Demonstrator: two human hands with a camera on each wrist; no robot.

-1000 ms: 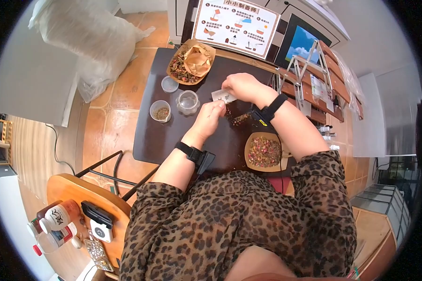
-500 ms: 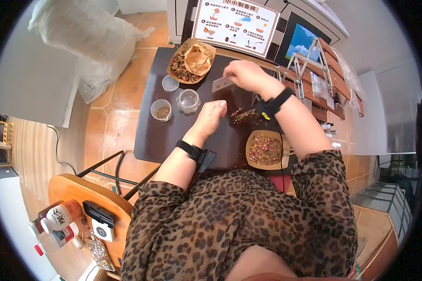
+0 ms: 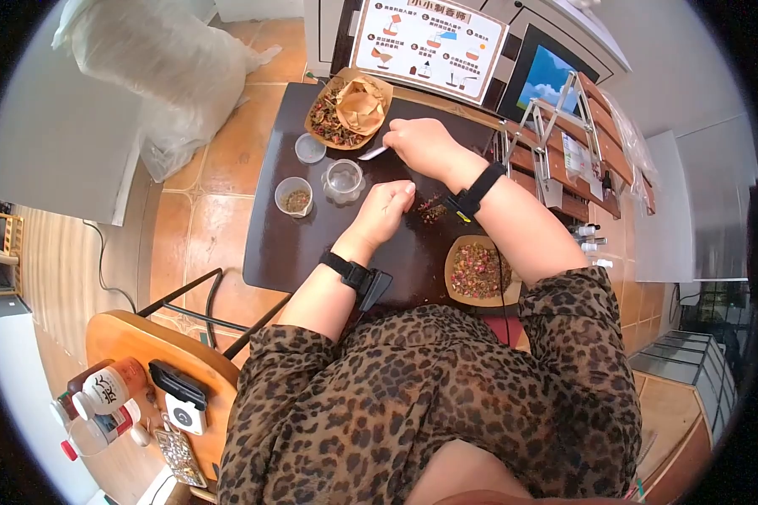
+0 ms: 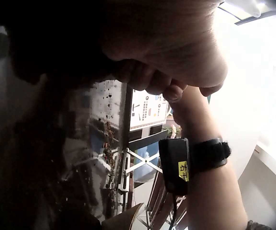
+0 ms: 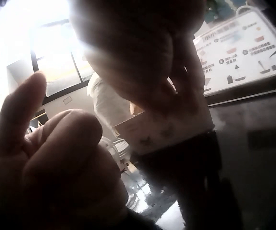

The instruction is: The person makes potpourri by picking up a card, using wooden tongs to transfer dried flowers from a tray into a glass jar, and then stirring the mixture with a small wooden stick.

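Note:
Over the dark table (image 3: 269, 252), my right hand (image 3: 423, 145) pinches a small pale printed card (image 5: 167, 133), seen nearly edge-on in the head view. The card's lower edge is close to the tabletop in the right wrist view. My left hand (image 3: 383, 212) is beside it with fingers curled and thumb up; nothing shows in it. Loose dried petals and bits (image 3: 431, 209) lie on the table right of the left hand. Left of the hands are a clear scalloped jar (image 3: 343, 190), a plastic cup (image 3: 294, 183) with some dried bits inside, and a clear round lid (image 3: 310, 149).
A kraft paper tray (image 3: 386, 105) of dried flowers with crumpled brown paper is at the back. Another kraft tray (image 3: 451, 290) of dried petals lies at the front right. Behind the table stands an instruction board (image 3: 428, 46); wooden folding racks (image 3: 556, 160) are on the right.
My right hand has pulled the card away from the left hand, moving it left and turning it edge-on. The left hand has moved slightly; the loose bits still lie on the table.

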